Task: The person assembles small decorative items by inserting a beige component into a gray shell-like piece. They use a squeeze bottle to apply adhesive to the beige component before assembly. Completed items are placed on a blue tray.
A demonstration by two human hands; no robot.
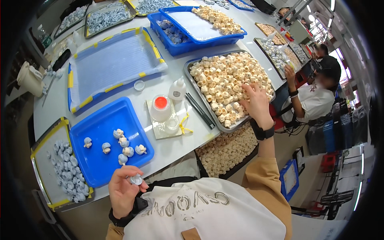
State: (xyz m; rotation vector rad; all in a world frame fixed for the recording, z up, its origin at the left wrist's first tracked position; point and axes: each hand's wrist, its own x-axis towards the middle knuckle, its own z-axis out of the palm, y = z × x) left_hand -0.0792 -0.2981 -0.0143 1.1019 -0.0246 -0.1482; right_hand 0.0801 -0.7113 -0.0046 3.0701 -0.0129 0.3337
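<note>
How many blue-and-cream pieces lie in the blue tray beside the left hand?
7 pieces: two singly at left, four clustered further right, one rightmost; the left hand may hide others.

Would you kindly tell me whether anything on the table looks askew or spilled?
The upper blue tray sits askew across the blue bin, leaving its left part uncovered; no spill stands out.

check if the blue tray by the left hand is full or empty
Neither: the blue tray is only partly filled. A few blue-and-cream pieces lie in it, and much of its bottom shows bare.
</note>
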